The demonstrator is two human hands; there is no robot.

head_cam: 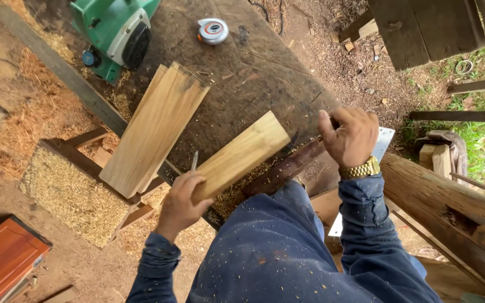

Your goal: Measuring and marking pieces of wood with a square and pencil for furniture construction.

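My left hand (181, 203) grips the near end of a short light wooden board (242, 154) and also holds a thin pencil (194, 161) that sticks up between the fingers. The board lies slanted on a dark worktable (242, 78). My right hand (348, 137), with a gold watch on the wrist, is closed on a dark reddish wooden piece (284, 168) beside the board, near a metal square (381, 143) at the table's edge. A stack of longer light boards (155, 129) lies to the left, overhanging the table's edge.
A green electric planer (116, 33) sits at the table's far left, a tape measure (213, 31) near the far middle. A thick wooden beam (450, 207) runs on the right. Sawdust covers the ground at the left, with a reddish panel (4, 258) at bottom left.
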